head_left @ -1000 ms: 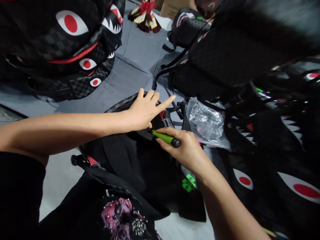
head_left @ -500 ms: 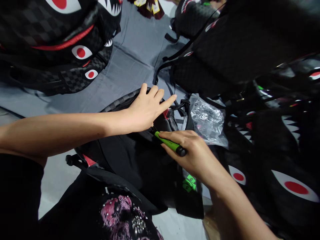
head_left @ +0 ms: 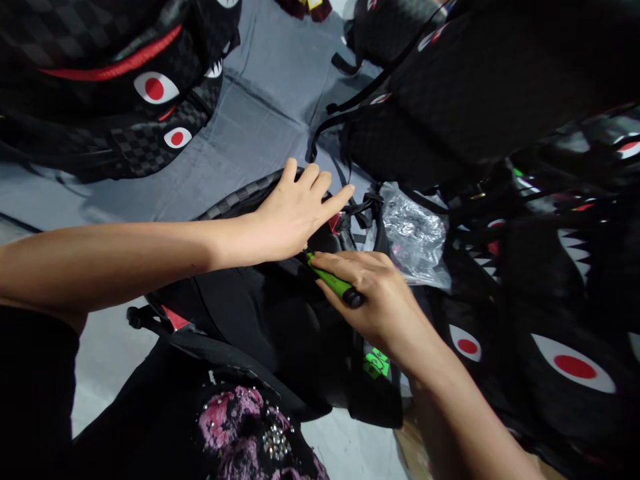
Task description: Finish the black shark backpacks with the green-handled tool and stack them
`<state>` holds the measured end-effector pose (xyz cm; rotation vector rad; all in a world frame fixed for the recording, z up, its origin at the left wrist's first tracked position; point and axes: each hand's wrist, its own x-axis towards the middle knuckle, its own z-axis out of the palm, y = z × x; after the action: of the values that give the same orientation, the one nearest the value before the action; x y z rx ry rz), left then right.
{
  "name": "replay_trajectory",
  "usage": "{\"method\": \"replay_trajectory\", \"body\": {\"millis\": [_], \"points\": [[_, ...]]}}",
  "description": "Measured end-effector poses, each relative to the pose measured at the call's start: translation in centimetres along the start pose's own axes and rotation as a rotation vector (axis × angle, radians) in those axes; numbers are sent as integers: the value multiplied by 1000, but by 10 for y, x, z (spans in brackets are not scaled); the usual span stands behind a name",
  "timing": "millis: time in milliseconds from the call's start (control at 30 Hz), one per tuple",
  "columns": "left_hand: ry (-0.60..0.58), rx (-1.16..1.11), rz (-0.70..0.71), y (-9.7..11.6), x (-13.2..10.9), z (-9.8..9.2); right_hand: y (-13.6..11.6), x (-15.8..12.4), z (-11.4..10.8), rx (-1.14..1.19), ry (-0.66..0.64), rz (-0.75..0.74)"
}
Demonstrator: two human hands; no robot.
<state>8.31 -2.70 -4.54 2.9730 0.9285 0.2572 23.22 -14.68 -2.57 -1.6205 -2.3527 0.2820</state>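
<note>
A black backpack (head_left: 280, 313) with a grey checkered edge and red lining corners lies in front of me. My left hand (head_left: 293, 207) rests over its upper part, with fingers spread and the thumb mostly hidden. Just below, my right hand (head_left: 377, 287) is closed around a slim tool with a bright green handle (head_left: 333, 279) and a black butt. The tool's dark working end points up-left at the fabric beside the left hand; its tip is hidden, so I cannot tell its kind.
Black checkered bags with red-and-white eye patches (head_left: 156, 87) are piled at upper left. More dark bags (head_left: 435, 107) crowd the right side. A crumpled clear plastic bag (head_left: 415, 233) lies beyond my right hand. Grey sheeting (head_left: 270, 80) covers the surface behind.
My right hand and the green-handled tool have shifted slightly up and left towards my left hand. The left hand stays on the backpack. The whole view has shifted a little.
</note>
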Motion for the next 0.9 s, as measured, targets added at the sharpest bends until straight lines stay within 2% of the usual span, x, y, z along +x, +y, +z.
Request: {"method": "replay_trajectory", "body": {"millis": [533,900], "points": [[25,-7,-24,-1,1,2,-10,2,-5,-110,-43,62],[9,53,-14,0,0,-4,-9,0,1,-77,5,51]]}}
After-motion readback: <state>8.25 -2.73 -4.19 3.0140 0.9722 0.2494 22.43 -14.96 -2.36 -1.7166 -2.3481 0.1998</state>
